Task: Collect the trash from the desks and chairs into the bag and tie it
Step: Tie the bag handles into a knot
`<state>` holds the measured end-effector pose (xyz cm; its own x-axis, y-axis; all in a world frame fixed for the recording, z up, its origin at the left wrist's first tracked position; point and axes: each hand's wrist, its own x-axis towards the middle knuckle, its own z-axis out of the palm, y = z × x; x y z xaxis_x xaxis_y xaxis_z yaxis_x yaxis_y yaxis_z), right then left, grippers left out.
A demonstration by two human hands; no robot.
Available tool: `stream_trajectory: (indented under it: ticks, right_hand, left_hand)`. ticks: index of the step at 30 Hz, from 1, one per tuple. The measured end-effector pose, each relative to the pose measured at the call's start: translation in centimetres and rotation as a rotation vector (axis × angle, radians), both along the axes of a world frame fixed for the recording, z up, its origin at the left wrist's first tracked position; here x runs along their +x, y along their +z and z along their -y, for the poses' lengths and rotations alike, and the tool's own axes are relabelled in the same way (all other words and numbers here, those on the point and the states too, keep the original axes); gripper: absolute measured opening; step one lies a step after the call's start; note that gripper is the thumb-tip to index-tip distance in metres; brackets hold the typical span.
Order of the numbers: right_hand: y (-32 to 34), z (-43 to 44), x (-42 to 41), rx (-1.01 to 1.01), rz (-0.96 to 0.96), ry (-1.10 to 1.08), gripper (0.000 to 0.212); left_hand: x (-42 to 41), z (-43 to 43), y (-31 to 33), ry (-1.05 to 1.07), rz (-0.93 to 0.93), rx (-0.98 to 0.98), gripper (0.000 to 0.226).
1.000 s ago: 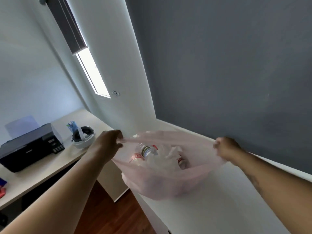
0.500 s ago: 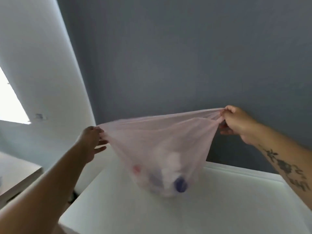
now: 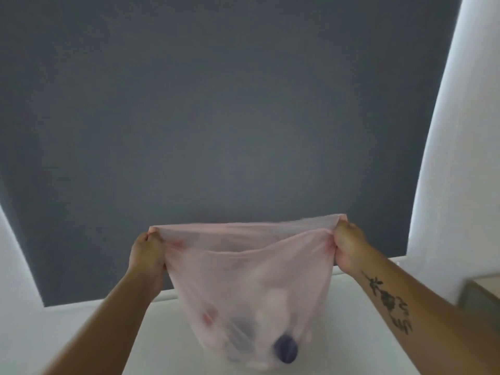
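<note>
A thin pink translucent bag [image 3: 243, 280] hangs in front of me over a white desk [image 3: 167, 334]. Its mouth is stretched wide and flat between my hands. My left hand [image 3: 147, 253] grips the left end of the rim, fingers closed. My right hand [image 3: 349, 244] grips the right end the same way. Through the plastic I make out blurred trash: white shapes, a red patch [image 3: 209, 316] and a dark blue round cap [image 3: 285, 350] near the bottom. Whether the bag's bottom touches the desk I cannot tell.
A dark grey wall [image 3: 230, 117] fills the view behind the desk, with white wall sections on the left [image 3: 16, 266] and right [image 3: 460, 158]. The corner of a grey-beige piece of furniture [image 3: 484, 293] shows at the right edge.
The view has swung right, so the window and printer desk are out of sight. Both hands have lifted the bag and now hold its rim level and stretched taut.
</note>
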<state>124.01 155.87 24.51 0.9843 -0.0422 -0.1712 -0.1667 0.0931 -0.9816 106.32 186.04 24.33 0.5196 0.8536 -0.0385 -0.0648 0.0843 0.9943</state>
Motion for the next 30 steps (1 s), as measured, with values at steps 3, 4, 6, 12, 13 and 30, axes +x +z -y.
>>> stream_trajectory:
  ticks: [3,4,6,12,13,30]
  right_hand:
    - [0.4,0.6,-0.7,-0.004,0.022,-0.002,0.049]
    - [0.9,0.8,-1.2,0.047,0.034,0.028,0.048]
    - [1.3,1.0,-1.7,0.214,-0.02,0.174,0.041]
    - [-1.9,1.5,0.1,-0.046,0.108,0.385,0.059]
    - [-2.6,1.6,0.3,-0.057,0.135,0.377,0.055]
    - [-4.4,-2.2,1.3,0.612,-0.224,0.548,0.052]
  left_hand:
    - [1.0,2.4,0.2,-0.009,0.076,-0.106,0.04]
    - [1.1,3.5,0.4,-0.025,0.091,-0.162,0.034]
    - [1.7,5.4,0.3,-0.086,0.108,-0.286,0.026]
    - [2.9,8.2,-1.5,-0.196,0.143,-0.238,0.021]
    - [2.8,8.7,-2.1,-0.196,0.164,-0.214,0.021]
    - [4.2,10.9,-5.7,-0.249,0.337,-0.344,0.03]
